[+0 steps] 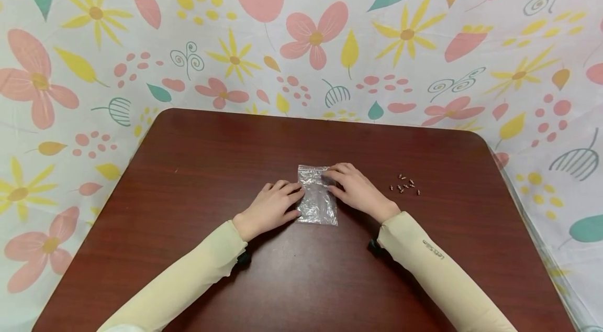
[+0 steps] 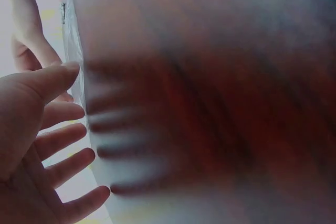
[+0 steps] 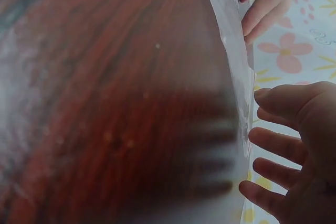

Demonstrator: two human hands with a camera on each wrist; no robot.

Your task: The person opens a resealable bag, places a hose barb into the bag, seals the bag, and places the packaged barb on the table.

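Observation:
A clear zip-top plastic bag [image 1: 317, 209] lies flat on the dark red-brown table [image 1: 226, 148], its zip edge toward the back. My left hand [image 1: 269, 207] rests at the bag's left edge, with thumb and fingertips touching it and the fingers loosely extended. Over the upper right part of the bag is my right hand [image 1: 357, 188], fingers slightly bent and spread. Neither hand pinches anything. In the right wrist view the bag's raised edge [image 3: 233, 51] stands beside the fingertips. Whether anything is inside the bag cannot be made out.
Several tiny metallic pieces [image 1: 406, 186] lie scattered on the table to the right of my right hand; their kind is too small to tell. A floral-patterned cloth [image 1: 282, 49] hangs behind the table and along both sides.

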